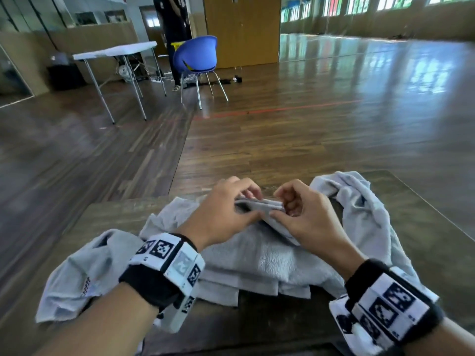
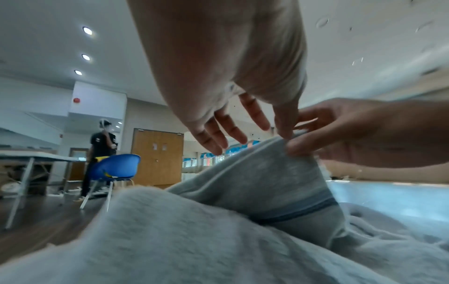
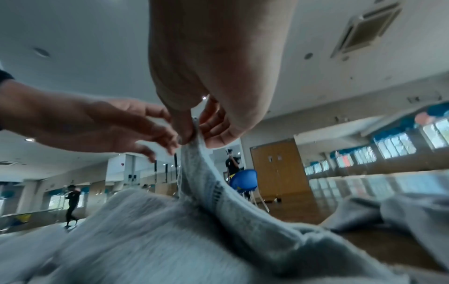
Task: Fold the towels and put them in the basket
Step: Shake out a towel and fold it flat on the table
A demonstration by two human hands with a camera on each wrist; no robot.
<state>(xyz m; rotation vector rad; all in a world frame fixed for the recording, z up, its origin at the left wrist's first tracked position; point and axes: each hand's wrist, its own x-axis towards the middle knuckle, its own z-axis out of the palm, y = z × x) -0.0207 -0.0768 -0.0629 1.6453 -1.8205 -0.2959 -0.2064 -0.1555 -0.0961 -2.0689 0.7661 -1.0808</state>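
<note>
Both wrists wear black bands with checkered marker blocks, closest to the viewer. Just past them the left hand (image 1: 223,214) and right hand (image 1: 305,214) meet over a grey towel (image 1: 257,255) lying on the dark wooden surface (image 1: 424,240). Each hand pinches the towel's lifted edge between thumb and fingers, the two grips almost touching, so the cloth rises in a ridge between them. Under the left wrist a second crumpled towel (image 1: 77,273) sprawls outward; beyond the right hand a third towel (image 1: 359,201) lies bunched. Far ahead of the hands a blue chair (image 1: 196,56) stands beside a white folding table (image 1: 115,51).
</note>
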